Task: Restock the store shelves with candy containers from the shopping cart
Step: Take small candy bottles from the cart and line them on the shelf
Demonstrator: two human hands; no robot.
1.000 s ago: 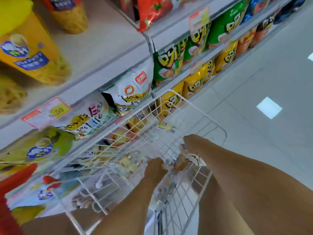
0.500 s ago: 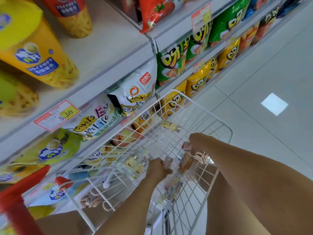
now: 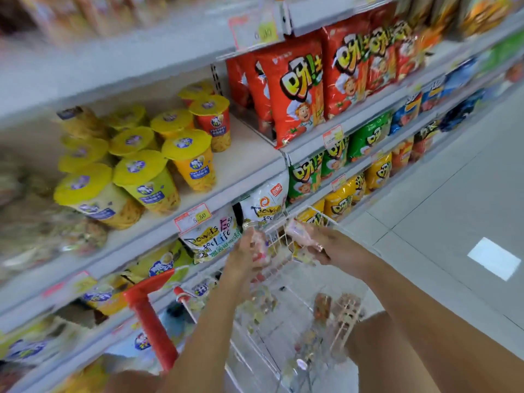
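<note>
Left grip and right grip each clasp a candy container above the cart; hasty lifting could drop one.

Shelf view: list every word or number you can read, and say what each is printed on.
"Powers Easy for Life": white bag below the shelf of cups.
"Power", the rest cut off: second white bag beside it.
".50", first digit blurred: price tag on the shelf edge.
Too blurred to read: upper price tag.
Too small to read: the labels on the cups.
Stylised logo I cannot read reliably: red bags.
</note>
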